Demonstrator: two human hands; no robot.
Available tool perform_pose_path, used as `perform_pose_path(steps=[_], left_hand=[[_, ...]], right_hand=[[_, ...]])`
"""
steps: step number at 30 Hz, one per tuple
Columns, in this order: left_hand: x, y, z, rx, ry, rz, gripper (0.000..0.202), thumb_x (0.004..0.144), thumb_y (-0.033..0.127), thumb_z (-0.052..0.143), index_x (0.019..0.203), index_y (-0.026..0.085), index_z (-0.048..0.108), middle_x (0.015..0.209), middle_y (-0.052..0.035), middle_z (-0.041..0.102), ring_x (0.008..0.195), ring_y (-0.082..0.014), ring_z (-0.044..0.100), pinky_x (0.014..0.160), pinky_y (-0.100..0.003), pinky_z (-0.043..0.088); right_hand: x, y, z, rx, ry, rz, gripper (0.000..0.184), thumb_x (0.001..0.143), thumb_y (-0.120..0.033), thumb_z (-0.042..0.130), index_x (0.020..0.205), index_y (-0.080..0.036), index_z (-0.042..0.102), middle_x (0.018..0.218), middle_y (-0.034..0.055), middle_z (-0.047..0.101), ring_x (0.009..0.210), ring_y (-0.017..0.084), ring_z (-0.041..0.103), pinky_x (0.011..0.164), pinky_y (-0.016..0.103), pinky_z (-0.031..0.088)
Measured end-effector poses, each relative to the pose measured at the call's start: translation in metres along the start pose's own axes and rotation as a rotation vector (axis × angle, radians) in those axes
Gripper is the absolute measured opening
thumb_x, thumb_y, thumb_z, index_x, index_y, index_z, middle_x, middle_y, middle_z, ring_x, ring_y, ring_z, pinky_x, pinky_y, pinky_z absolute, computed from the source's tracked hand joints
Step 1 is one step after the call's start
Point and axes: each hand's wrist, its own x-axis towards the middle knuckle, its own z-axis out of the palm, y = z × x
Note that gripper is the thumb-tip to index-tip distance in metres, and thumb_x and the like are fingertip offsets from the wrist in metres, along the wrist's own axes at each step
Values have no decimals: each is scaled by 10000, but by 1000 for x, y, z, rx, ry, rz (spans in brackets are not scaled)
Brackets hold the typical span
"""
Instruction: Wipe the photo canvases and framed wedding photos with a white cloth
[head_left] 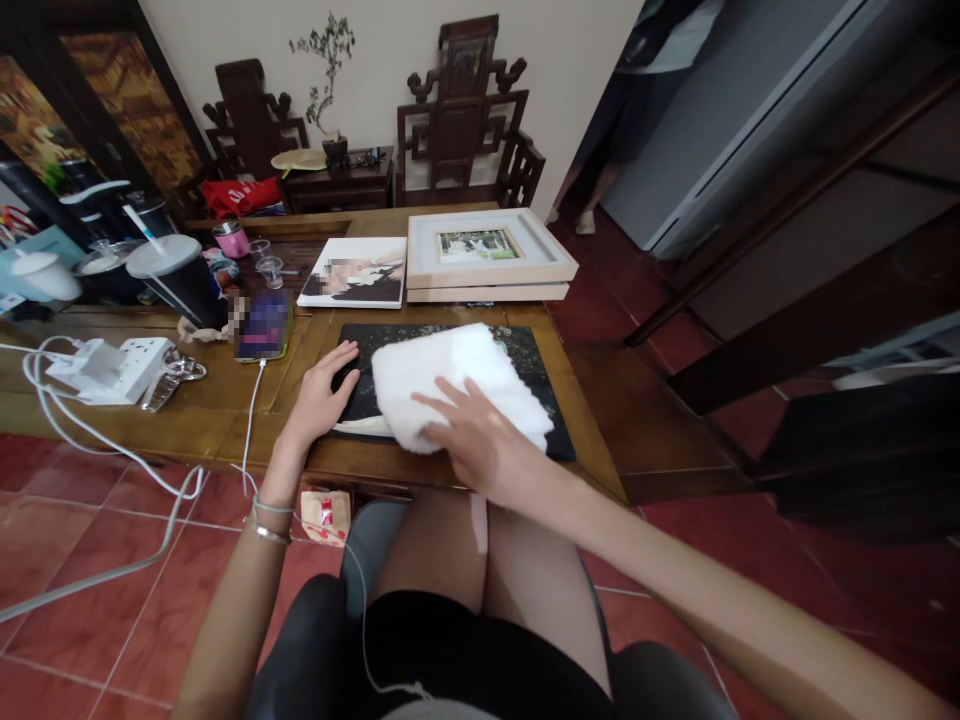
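A dark rectangular panel with a mottled print lies flat near the table's front edge. Folded on top of it is a fluffy white towel, which hides much of its middle. My right hand rests on the towel with its fingers spread, pressing rather than gripping. At the panel's left edge my left hand lies open, palm down, fingers stretched forward. A pale strip shows on the panel's lower left, partly under the towel.
Behind the panel are a framed picture and a photo panel. Leftward stand a charging phone, a dark lidded cup with a straw and a power strip with white cables. Someone's legs show at back right.
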Motion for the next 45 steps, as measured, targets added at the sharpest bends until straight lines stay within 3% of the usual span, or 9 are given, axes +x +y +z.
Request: perform_pose_path(steps=[5, 10, 14, 20, 23, 33, 37, 41, 45], left_hand=[[0, 0, -1, -17, 2, 11, 392, 939, 307, 509, 1258, 121, 643, 1397, -149, 587, 1349, -249, 509, 1170, -450, 351], [-1, 1, -2, -21, 4, 12, 384, 938, 310, 518, 1257, 139, 647, 1395, -141, 590, 1345, -257, 512, 1166, -462, 354], [0, 0, -1, -21, 10, 8, 395, 936, 309, 517, 1258, 120, 645, 1395, -154, 588, 1346, -259, 511, 1167, -462, 352], [0, 2, -2, 3, 8, 5, 378, 927, 287, 514, 1253, 155, 651, 1385, -125, 603, 1348, -258, 509, 1169, -470, 351], [0, 3, -2, -6, 1, 5, 388, 930, 283, 499, 1257, 138, 647, 1390, -136, 596, 1351, -256, 505, 1165, -464, 358], [-1, -2, 0, -19, 10, 17, 390, 936, 318, 507, 1252, 135, 646, 1392, -140, 593, 1341, -241, 518, 1162, -456, 362], [-1, -1, -1, -19, 11, 15, 387, 932, 320, 513, 1244, 136, 651, 1385, -138, 599, 1338, -240, 521, 1163, -455, 361], [0, 0, -2, -23, 7, 3, 392, 932, 321, 512, 1252, 139, 645, 1396, -134, 590, 1345, -235, 514, 1166, -451, 358], [0, 2, -2, -17, 8, -9, 401, 925, 320, 510, 1252, 132, 648, 1391, -136, 595, 1344, -237, 515, 1168, -443, 356]], right_hand=[[52, 45, -2, -97, -102, 132, 502, 707, 50, 432, 1120, -140, 646, 1275, 171, 616, 1249, 347, 478, 1006, 512, 375], [77, 59, -4, -135, -112, 227, 551, 727, 47, 401, 1212, -105, 613, 1212, 194, 628, 1185, 360, 506, 973, 517, 373], [62, 35, 5, -130, -109, 205, 507, 746, 5, 480, 1191, -174, 644, 1316, 160, 599, 1242, 378, 469, 1010, 561, 351], [4, -36, 9, -82, -116, 59, 408, 771, -34, 541, 1078, -242, 711, 1454, 85, 522, 1372, 421, 364, 1105, 630, 262], [-6, -47, 4, -50, -162, -7, 418, 781, -20, 525, 1092, -230, 709, 1469, 91, 509, 1385, 429, 351, 1100, 642, 274], [64, 43, -1, -116, -143, 161, 524, 742, 44, 435, 1186, -141, 641, 1298, 163, 607, 1244, 336, 488, 1027, 499, 358], [82, 60, -6, -130, -136, 230, 559, 738, 46, 400, 1231, -106, 614, 1206, 189, 633, 1147, 340, 542, 968, 496, 398], [75, 44, -3, -129, -147, 216, 559, 738, 26, 451, 1238, -153, 627, 1275, 170, 618, 1230, 354, 491, 1014, 533, 363], [42, -4, 2, -105, -156, 140, 465, 759, -38, 545, 1160, -229, 683, 1429, 108, 542, 1334, 376, 412, 1086, 579, 304]])
